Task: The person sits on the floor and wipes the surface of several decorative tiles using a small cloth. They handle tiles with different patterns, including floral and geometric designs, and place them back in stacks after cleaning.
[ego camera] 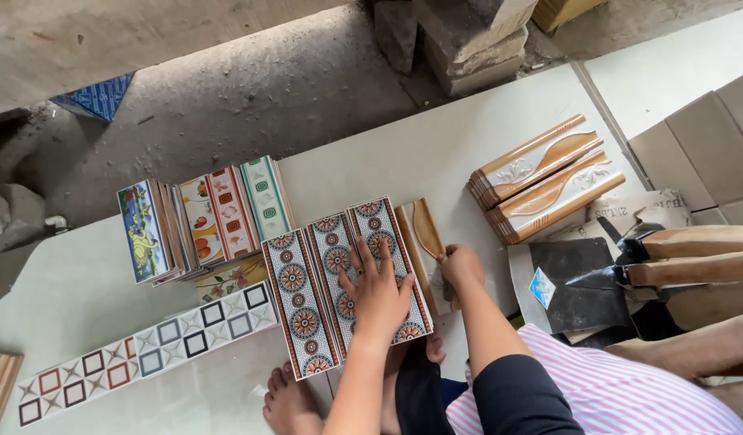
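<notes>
The left hand (377, 292) is laid flat, fingers spread narrowly, on a row of three patterned border tiles (345, 283) decorated with round medallions; nothing is gripped by it, only the two tiles on the right are pressed. The right hand (460, 266) is seen just at three o'clock of that row, closed around the lower end of a cream and brown moulded tile (424, 234) that lies beside the medallion tiles. At ten o'clock from the left hand a stack of colourful picture tiles (202, 219) is stood on edge, leaning. At eight o'clock a long strip of tiles with small square motifs (150, 354) is laid flat on the pale floor slab (403, 153). At two o'clock from the right hand two bundles of glossy brown relief tiles (544, 179) are stacked. Wooden-handled trowels (669, 258) are seen at three o'clock, resting on a dark sheet. Bare feet (289, 403) are visible at six o'clock.
</notes>
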